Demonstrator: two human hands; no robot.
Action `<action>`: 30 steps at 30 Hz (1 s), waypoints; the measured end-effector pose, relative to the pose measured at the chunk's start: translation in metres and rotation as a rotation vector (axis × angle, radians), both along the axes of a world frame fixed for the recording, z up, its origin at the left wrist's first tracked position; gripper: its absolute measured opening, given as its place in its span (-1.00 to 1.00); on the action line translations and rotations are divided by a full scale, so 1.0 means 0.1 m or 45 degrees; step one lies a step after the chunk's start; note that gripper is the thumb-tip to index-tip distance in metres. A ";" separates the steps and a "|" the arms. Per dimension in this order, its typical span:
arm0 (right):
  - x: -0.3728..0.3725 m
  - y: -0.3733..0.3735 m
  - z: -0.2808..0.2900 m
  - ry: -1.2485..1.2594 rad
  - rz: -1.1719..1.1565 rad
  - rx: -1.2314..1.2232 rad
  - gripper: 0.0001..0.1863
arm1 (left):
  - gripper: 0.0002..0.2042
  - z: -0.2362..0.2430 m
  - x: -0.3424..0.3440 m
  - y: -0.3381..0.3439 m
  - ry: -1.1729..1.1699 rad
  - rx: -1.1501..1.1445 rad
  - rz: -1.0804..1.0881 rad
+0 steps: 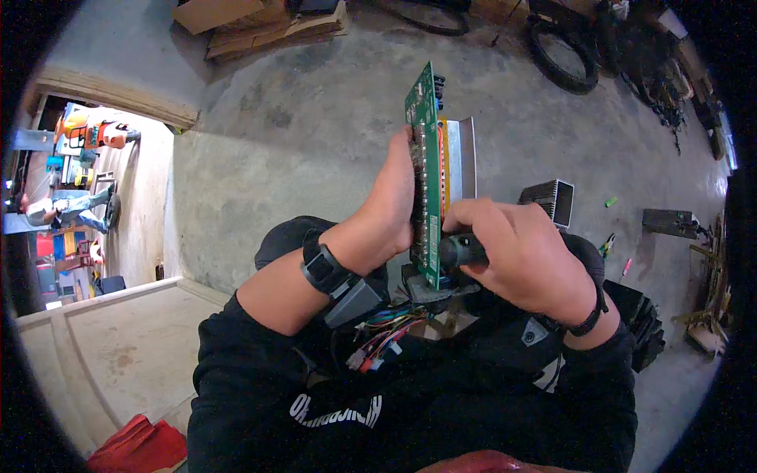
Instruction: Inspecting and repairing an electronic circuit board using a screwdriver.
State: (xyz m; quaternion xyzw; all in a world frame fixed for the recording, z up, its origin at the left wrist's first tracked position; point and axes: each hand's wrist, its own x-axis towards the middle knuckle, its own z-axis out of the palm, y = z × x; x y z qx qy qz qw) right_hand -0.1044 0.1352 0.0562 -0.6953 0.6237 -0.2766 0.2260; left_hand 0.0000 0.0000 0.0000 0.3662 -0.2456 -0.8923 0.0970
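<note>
A grey concrete floor [315, 134] is seen spreading beneath everything, and all places here are given from the green circuit board [426, 158], which is held upright on edge at the middle of the view, above the person's lap. To the lower left of the board, one pale wooden panel [118, 355] is laid flat, and one red cloth [142, 445] is seen at its near corner. Up and left of the board, a stack of flat brown cardboard and boards [252, 24] is lying on the floor; its pieces cannot be counted surely. Up and right of the board, two black tyres [561, 55] are made out, one plainly and one only in part. Just right of the board, one finned grey metal housing [548, 199] is standing on the floor, and one dark flat box [669, 222] is lying farther right. One silvery metal plate [464, 158] is fixed against the board's right face. Below the board, one bundle of coloured wires [386, 331] is hanging over the lap. The left hand [390, 209] is closed around the board's left edge, with a black band worn at the wrist. The right hand [512, 252] is wrapped tightly round one dark tool handle [461, 251], which is pressed against the board's lower part. Two small green things and one pink thing are scattered on the floor well to the right.
</note>
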 end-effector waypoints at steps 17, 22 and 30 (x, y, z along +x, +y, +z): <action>-0.04 -0.05 -0.05 0.016 0.098 -0.100 -0.57 | -0.44 -0.08 0.05 -0.07 0.023 -0.031 -0.096; -0.04 -0.04 -0.03 -0.032 0.068 -0.035 -0.54 | -0.44 -0.06 0.04 -0.06 0.025 -0.057 -0.081; -0.01 -0.04 -0.08 -0.059 -0.046 0.044 -0.52 | -0.45 -0.09 0.04 -0.08 0.064 -0.024 -0.075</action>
